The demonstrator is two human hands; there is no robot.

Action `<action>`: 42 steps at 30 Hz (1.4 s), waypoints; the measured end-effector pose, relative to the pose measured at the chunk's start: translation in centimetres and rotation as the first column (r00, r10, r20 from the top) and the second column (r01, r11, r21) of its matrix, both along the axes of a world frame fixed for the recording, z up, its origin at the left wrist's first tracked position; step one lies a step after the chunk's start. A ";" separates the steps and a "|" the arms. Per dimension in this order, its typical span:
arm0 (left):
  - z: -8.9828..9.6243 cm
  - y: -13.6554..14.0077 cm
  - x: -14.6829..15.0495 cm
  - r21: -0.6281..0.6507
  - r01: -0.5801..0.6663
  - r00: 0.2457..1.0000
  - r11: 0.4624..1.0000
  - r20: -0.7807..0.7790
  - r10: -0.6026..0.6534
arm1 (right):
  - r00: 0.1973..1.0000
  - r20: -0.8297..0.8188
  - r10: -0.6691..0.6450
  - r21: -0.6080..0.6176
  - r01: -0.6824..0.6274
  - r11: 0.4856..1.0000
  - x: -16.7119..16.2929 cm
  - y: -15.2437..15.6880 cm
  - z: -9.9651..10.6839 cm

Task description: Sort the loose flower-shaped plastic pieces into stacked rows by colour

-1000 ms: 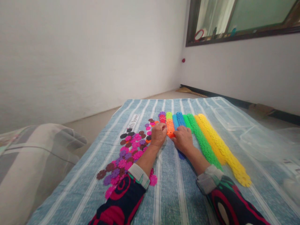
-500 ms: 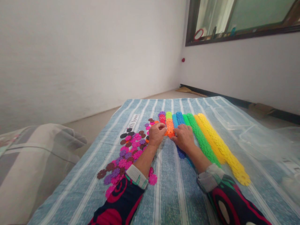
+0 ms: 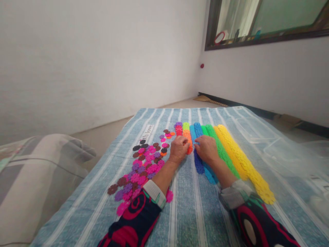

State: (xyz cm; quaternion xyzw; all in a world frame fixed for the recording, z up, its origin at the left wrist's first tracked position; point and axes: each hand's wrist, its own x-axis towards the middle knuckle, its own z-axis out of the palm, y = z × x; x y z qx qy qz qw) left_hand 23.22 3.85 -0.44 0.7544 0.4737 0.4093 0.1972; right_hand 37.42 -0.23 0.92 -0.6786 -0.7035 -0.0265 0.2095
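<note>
My left hand (image 3: 180, 149) is closed, thumb and fingers pressed together at the near end of a short row of orange flower-shaped discs (image 3: 187, 136). Whatever its fingertips hold is hidden. My right hand (image 3: 207, 148) is over the blue row of discs (image 3: 198, 164), its fingers curled in toward the left hand; I cannot make out anything in them. Beside my left forearm lies a loose pile of pink, purple, brown and black flower discs (image 3: 141, 169). A short red row (image 3: 179, 130), with purple at its far end, is just beyond my left hand.
Overlapping green (image 3: 222, 149) and yellow rows (image 3: 239, 157) run along the right. Clear plastic containers or bags (image 3: 288, 154) are at the table's right side. A striped cloth (image 3: 92, 206) covers the table. Fabric-covered furniture (image 3: 43, 178) stands to the left.
My left hand has shifted slightly right and nearer, along the orange row. My right hand has drawn right, off the orange discs, with its fingers more curled.
</note>
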 end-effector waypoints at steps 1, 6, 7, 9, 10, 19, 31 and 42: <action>0.1 0.1 -0.2 0.008 -0.019 1.000 1.000 0.015 0.019 | 1.000 0.003 0.006 0.002 -0.006 1.000 -0.1 0.0 0.0; 0.9 0.4 -0.9 -0.033 -0.122 0.990 0.992 0.063 0.124 | 0.998 0.031 0.049 0.012 -0.050 0.999 -1.1 -0.6 0.3; 1.0 0.3 -1.1 -0.041 -0.125 0.990 0.991 0.056 0.128 | 0.997 0.040 0.066 0.011 -0.067 0.998 -1.5 -0.8 0.4; 1.3 -0.1 -1.3 -0.044 -0.113 0.993 0.993 0.027 0.114 | 0.992 0.063 0.111 0.005 -0.112 0.994 -2.4 -1.3 0.5; 1.4 -0.4 -1.4 -0.039 -0.100 0.995 0.994 0.005 0.100 | 0.988 0.072 0.139 0.000 -0.139 0.990 -2.9 -1.6 0.5; 4.7 -2.8 -8.5 0.066 -0.127 0.951 0.990 -0.276 0.141 | 0.917 0.110 0.383 -0.071 -0.377 0.923 -7.3 -5.7 0.1; 2.6 -8.8 -14.0 -0.102 0.007 0.801 0.995 -0.595 -0.066 | 0.860 0.037 0.509 -0.026 -0.508 0.861 -7.2 -13.4 -3.7; 0.4 -15.0 -13.3 -0.031 0.057 0.731 0.998 -0.679 -0.063 | 0.828 -0.057 0.558 0.105 -0.551 0.828 -6.5 -14.3 -4.8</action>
